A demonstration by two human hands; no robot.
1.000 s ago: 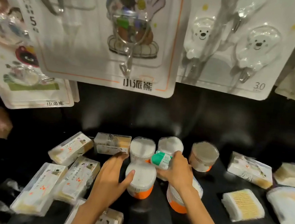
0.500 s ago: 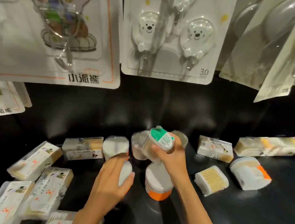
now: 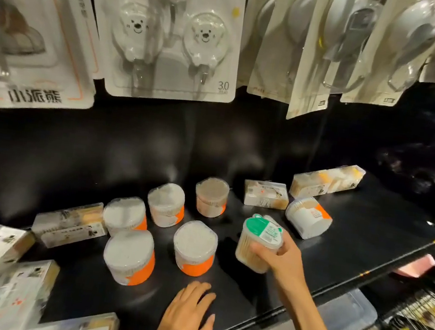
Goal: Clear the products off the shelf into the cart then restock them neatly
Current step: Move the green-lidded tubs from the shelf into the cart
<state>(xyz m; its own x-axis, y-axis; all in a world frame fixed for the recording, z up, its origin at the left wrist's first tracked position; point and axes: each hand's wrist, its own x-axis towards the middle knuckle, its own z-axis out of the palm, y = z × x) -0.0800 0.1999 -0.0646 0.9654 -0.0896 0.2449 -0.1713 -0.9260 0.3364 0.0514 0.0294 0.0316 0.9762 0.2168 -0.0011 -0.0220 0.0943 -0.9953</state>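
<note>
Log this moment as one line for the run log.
right hand: grips green-lidded tub | left hand: on shelf

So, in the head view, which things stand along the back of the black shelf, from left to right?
Flat rectangular box → white-topped orange tub → beige-topped tub → small rectangular box → long clear pack.

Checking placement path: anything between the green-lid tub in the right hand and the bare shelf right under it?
Nothing visible. The right hand grips the green-lid tub over a bare patch of shelf. The nearest items flank it: an orange-label tub on the left and a tipped tub behind on the right.
</note>
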